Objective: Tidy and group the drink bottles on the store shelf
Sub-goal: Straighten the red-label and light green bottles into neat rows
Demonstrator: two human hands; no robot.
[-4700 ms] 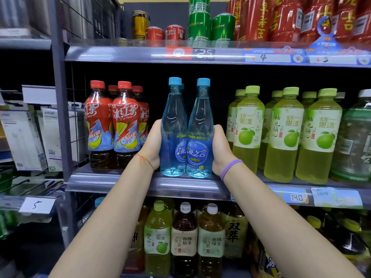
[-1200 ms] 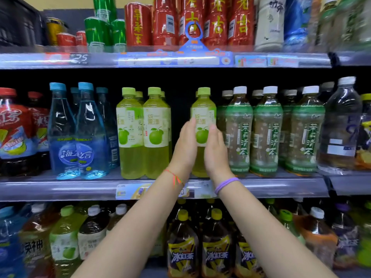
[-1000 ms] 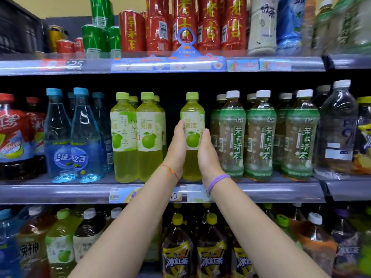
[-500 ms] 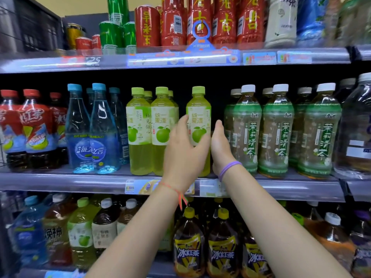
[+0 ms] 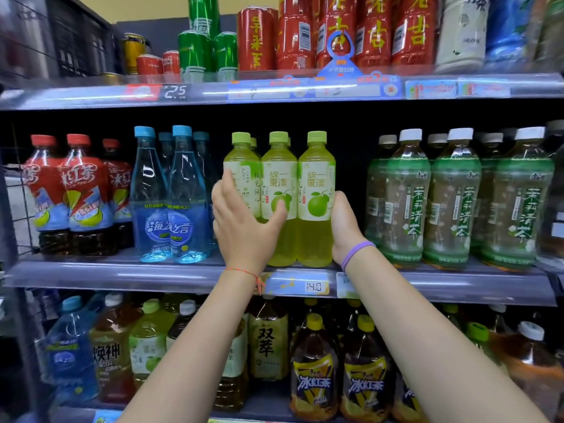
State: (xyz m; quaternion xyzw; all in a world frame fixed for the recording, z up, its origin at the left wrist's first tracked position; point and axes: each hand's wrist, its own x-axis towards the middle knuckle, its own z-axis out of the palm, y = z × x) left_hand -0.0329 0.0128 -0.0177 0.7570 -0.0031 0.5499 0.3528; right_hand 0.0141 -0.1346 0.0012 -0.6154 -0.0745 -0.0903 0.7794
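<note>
Head view: three yellow-green bottles (image 5: 316,196) stand upright, touching side by side, at the front of the middle shelf (image 5: 152,274), roughly frame center. Left hand (image 5: 244,224) presses flat on the group from 9 o'clock, fingers straight over the leftmost bottle, thumb across the middle one's label; grip released, nothing clasped. Right hand (image 5: 345,227) lies against the rightmost bottle at 3 o'clock, fingers hidden behind it, so I cannot tell its grip. Blue bottles (image 5: 171,203) sit just beside the group at 9 o'clock, red-label tea bottles (image 5: 73,196) beyond them. Green-label tea bottles (image 5: 451,203) stand at 3 o'clock, apart across a gap.
</note>
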